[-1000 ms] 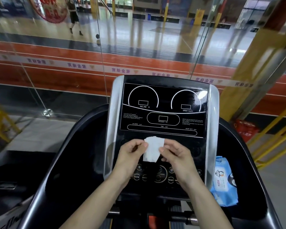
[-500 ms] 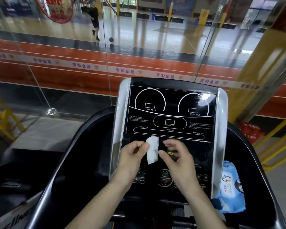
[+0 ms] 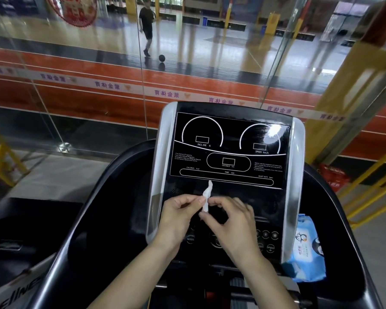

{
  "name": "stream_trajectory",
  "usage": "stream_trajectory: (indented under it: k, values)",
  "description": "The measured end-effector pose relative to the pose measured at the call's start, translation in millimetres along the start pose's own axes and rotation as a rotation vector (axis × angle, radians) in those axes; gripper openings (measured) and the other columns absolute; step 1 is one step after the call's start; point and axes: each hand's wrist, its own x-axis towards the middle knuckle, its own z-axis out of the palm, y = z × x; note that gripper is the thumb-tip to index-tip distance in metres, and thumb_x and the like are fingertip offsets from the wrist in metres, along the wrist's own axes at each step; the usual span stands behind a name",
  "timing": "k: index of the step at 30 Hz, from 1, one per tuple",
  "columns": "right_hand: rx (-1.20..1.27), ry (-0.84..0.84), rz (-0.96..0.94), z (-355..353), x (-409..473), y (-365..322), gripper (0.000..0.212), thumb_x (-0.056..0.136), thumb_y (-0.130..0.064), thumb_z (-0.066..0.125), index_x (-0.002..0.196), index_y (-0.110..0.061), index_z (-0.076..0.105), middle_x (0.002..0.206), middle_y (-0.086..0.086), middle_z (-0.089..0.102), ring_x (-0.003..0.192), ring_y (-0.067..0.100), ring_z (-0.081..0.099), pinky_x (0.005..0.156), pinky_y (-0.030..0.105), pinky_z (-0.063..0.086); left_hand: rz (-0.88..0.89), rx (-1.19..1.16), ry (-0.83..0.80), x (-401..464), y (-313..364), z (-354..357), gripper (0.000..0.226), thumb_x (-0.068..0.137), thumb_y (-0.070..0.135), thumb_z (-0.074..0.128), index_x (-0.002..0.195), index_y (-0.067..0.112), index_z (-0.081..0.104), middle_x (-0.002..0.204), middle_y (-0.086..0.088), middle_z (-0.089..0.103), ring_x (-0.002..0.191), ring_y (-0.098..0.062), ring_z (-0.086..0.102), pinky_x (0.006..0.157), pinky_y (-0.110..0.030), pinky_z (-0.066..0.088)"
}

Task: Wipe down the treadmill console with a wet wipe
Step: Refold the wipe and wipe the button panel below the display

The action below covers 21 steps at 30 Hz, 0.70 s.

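The treadmill console (image 3: 230,148) stands in front of me, a black display panel between silver side rails, with round buttons low down. Both hands hover over its lower part. My left hand (image 3: 178,217) pinches a small white wet wipe (image 3: 207,196) between thumb and fingertips. The wipe is folded narrow and stands upright, edge-on. My right hand (image 3: 232,221) has curled fingers whose tips meet the wipe at its lower end. The wipe is held just off the panel, below the display.
A blue pack of wet wipes (image 3: 305,250) lies in the right side tray beside the console. Black curved handrails (image 3: 103,197) flank it. A glass wall lies beyond, with a person (image 3: 146,23) and a ball (image 3: 162,58) on the court. Yellow railings stand at both sides.
The wipe went from an open flat square to a narrow folded strip held upright. Both hands drew closer together around it. My view shifted, putting the console further right.
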Motion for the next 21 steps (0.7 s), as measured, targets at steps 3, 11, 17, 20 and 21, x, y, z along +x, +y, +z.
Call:
stream_trajectory:
  k: [3, 11, 17, 20, 21]
  values:
    - [-0.008, 0.047, 0.015, -2, 0, -2, 0.014, 0.087, -0.047, 0.079, 0.097, -0.037, 0.075, 0.095, -0.029, 0.072, 0.096, -0.002, 0.064, 0.098, 0.037, 0.043, -0.004, -0.009, -0.025, -4, 0, 2, 0.016, 0.095, 0.022, 0.073, 0.091, 0.012, 0.083, 0.092, -0.012, 0.080, 0.092, -0.017, 0.075, 0.086, -0.021, 0.055]
    - [0.101, 0.004, 0.029, -8, -3, 0, 0.016, 0.093, -0.047, 0.069, 0.089, -0.035, 0.078, 0.085, -0.026, 0.075, 0.088, 0.000, 0.069, 0.093, 0.041, 0.053, 0.020, 0.071, -0.022, -11, 0, 1, 0.017, 0.099, 0.020, 0.068, 0.094, 0.014, 0.082, 0.095, -0.001, 0.081, 0.097, -0.009, 0.074, 0.083, -0.014, 0.052]
    - [0.408, 0.011, 0.264, -21, -1, 6, 0.026, 0.099, -0.014, 0.067, 0.081, -0.031, 0.067, 0.075, -0.009, 0.070, 0.059, 0.027, 0.056, 0.060, 0.035, 0.049, 0.070, 0.230, 0.113, -2, -9, -6, 0.019, 0.105, 0.024, 0.059, 0.089, 0.020, 0.068, 0.087, 0.000, 0.072, 0.078, -0.004, 0.063, 0.075, -0.018, 0.051]
    - [0.598, 0.080, 0.383, -30, 4, 10, 0.028, 0.101, -0.008, 0.064, 0.079, -0.025, 0.062, 0.071, -0.001, 0.059, 0.056, 0.012, 0.045, 0.059, 0.030, 0.043, 0.066, 0.188, 0.199, 1, -10, -10, 0.016, 0.105, 0.018, 0.056, 0.090, 0.018, 0.062, 0.084, -0.005, 0.065, 0.074, -0.012, 0.055, 0.066, -0.016, 0.047]
    - [0.647, 0.088, 0.406, -32, 5, 11, 0.023, 0.101, -0.008, 0.064, 0.082, -0.021, 0.064, 0.076, 0.000, 0.064, 0.063, 0.009, 0.053, 0.068, 0.032, 0.049, 0.056, 0.151, 0.204, 1, -10, -11, 0.014, 0.105, 0.019, 0.055, 0.092, 0.018, 0.063, 0.087, -0.010, 0.067, 0.075, -0.019, 0.057, 0.068, -0.020, 0.049]
